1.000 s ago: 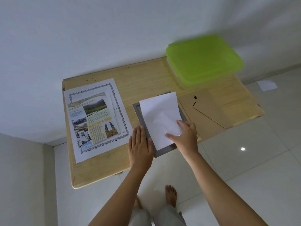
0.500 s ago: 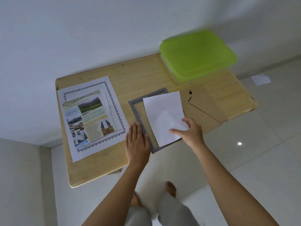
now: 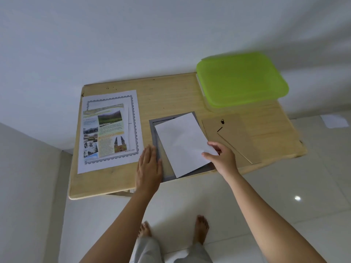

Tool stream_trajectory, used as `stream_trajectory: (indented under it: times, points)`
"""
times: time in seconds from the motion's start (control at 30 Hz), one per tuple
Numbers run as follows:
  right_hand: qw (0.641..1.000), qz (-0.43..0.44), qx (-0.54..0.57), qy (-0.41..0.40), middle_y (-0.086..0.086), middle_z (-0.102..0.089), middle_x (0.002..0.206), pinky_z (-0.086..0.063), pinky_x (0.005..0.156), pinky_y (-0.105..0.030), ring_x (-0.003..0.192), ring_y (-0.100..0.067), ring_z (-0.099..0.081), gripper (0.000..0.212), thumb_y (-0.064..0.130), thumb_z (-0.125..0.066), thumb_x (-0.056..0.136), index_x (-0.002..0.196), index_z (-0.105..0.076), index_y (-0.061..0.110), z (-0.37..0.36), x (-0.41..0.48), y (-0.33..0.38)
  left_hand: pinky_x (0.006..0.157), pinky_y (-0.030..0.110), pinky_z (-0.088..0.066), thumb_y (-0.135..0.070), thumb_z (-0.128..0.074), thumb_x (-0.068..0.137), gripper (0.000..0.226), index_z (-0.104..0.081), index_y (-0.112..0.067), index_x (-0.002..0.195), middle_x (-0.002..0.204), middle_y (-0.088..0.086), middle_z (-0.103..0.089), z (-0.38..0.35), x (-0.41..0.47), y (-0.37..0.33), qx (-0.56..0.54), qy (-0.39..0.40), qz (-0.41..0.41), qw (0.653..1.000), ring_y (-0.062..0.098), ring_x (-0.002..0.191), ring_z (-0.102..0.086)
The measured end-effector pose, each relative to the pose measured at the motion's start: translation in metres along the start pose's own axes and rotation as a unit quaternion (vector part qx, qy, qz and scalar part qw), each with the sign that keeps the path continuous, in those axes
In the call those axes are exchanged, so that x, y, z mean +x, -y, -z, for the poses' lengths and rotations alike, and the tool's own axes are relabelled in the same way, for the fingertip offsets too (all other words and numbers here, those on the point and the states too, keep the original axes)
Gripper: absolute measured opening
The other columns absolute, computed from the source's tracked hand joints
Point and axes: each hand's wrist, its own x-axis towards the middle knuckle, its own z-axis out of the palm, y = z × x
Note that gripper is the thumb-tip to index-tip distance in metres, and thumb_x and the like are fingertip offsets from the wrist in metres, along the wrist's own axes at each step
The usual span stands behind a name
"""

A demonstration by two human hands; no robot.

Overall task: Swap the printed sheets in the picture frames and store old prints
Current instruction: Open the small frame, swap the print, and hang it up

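1 head-worn view, steeply downward, close above the table (image 3: 171,95)

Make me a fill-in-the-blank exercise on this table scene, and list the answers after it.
1. The left hand presses flat on the ____ side of the gray frame.
2. The right hand pinches the white sheet, held over the ____.
3. The box lid at the far right is ____.
4. The brown backing board lies ____ of the frame.

Missing words: left; frame; green; right.
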Motion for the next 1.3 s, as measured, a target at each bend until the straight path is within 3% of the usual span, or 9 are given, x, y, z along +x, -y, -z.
stream_trajectory:
  times: [0.2, 0.4, 0.53, 0.7, 0.83, 0.9, 1.03, 1.17, 1.3]
  points:
    - [0.996, 0.035, 0.015, -0.075, 0.003, -0.065, 0.106, -0.047, 0.085, -0.027, 0.100, -0.012, -0.059, 0.032, 0.009, -0.069, 0.078, 0.110, -0.065, 0.013, 0.061, 0.020, -0.017, 0.110, 0.042, -0.027, -0.022, -0.040, 0.097, 0.045, -0.037, -0.012, 0.141, 0.148, 0.009, -0.033, -0.011, -0.007, -0.020, -0.046, -0.063, 0.112, 0.991, 0.026, 0.137, -0.028]
    - [0.977, 0.001, -0.046, -0.206, -0.011, -0.063, 0.112, -0.048, 0.092, -0.040, 0.105, -0.026, -0.058, 0.032, 0.011, -0.065, 0.079, 0.111, -0.063, 0.009, 0.141, 0.056, -0.050, 0.111, 0.037, -0.022, -0.012, -0.038, 0.096, 0.045, -0.038, -0.015, 0.140, 0.149, 0.002, -0.031, -0.023, -0.004, -0.040, -0.125, -0.121, 0.188, 0.967, 0.021, 0.137, -0.025]
    - [0.969, -0.029, -0.055, -0.240, -0.017, -0.061, 0.113, -0.047, 0.090, -0.037, 0.107, -0.032, -0.057, 0.031, 0.009, -0.064, 0.079, 0.110, -0.062, 0.004, 0.170, 0.068, -0.069, 0.114, 0.036, -0.020, -0.012, -0.037, 0.096, 0.045, -0.037, -0.015, 0.141, 0.151, 0.000, -0.030, -0.027, -0.002, -0.046, -0.152, -0.139, 0.214, 0.955, 0.018, 0.139, -0.023]
    - [0.967, -0.016, -0.087, -0.238, -0.017, -0.047, 0.125, -0.037, 0.088, -0.025, 0.112, -0.029, -0.051, 0.035, 0.006, -0.063, 0.080, 0.114, -0.060, 0.000, 0.175, 0.063, -0.075, 0.115, 0.037, -0.019, -0.010, -0.035, 0.096, 0.045, -0.038, -0.013, 0.141, 0.150, 0.000, -0.030, -0.029, 0.000, -0.051, -0.170, -0.151, 0.232, 0.946, 0.018, 0.139, -0.023]
    - [0.964, 0.069, -0.149, -0.211, -0.013, -0.049, 0.123, -0.037, 0.091, -0.027, 0.117, -0.028, -0.046, 0.034, 0.009, -0.062, 0.082, 0.116, -0.058, 0.003, 0.162, 0.056, -0.071, 0.116, 0.037, -0.018, -0.010, -0.035, 0.096, 0.045, -0.038, -0.013, 0.141, 0.150, 0.000, -0.030, -0.030, 0.001, -0.053, -0.180, -0.156, 0.236, 0.942, 0.018, 0.139, -0.023]
    - [0.962, 0.140, -0.182, -0.147, -0.011, -0.054, 0.121, -0.035, 0.094, -0.024, 0.118, -0.025, -0.047, 0.033, 0.011, -0.062, 0.084, 0.117, -0.058, 0.006, 0.150, 0.055, -0.066, 0.116, 0.039, -0.019, -0.010, -0.035, 0.096, 0.045, -0.038, -0.013, 0.141, 0.150, 0.000, -0.030, -0.030, 0.001, -0.052, -0.179, -0.158, 0.235, 0.942, 0.018, 0.139, -0.023]
    - [0.930, 0.214, -0.298, 0.008, -0.005, -0.048, 0.135, -0.036, 0.103, -0.036, 0.129, -0.021, -0.038, 0.044, 0.029, -0.057, 0.090, 0.129, -0.051, 0.012, 0.128, 0.058, -0.070, 0.115, 0.041, -0.021, -0.011, -0.035, 0.096, 0.044, -0.039, -0.014, 0.140, 0.150, 0.000, -0.030, -0.032, 0.000, -0.049, -0.178, -0.159, 0.229, 0.944, 0.018, 0.139, -0.024]
    - [0.932, 0.156, -0.323, -0.054, -0.008, -0.039, 0.145, -0.031, 0.107, -0.039, 0.135, -0.023, -0.032, 0.049, 0.035, -0.051, 0.092, 0.135, -0.045, 0.011, 0.133, 0.064, -0.076, 0.115, 0.042, -0.021, -0.011, -0.034, 0.097, 0.044, -0.039, -0.014, 0.140, 0.150, -0.001, -0.030, -0.033, 0.000, -0.048, -0.177, -0.162, 0.230, 0.943, 0.018, 0.139, -0.023]
    - [0.926, 0.109, -0.339, -0.121, -0.013, -0.038, 0.144, -0.036, 0.103, -0.046, 0.132, -0.031, -0.035, 0.047, 0.031, -0.049, 0.093, 0.134, -0.045, 0.008, 0.155, 0.074, -0.083, 0.115, 0.041, -0.020, -0.010, -0.034, 0.097, 0.044, -0.039, -0.015, 0.140, 0.150, -0.001, -0.030, -0.034, 0.000, -0.048, -0.181, -0.165, 0.225, 0.943, 0.018, 0.139, -0.023]
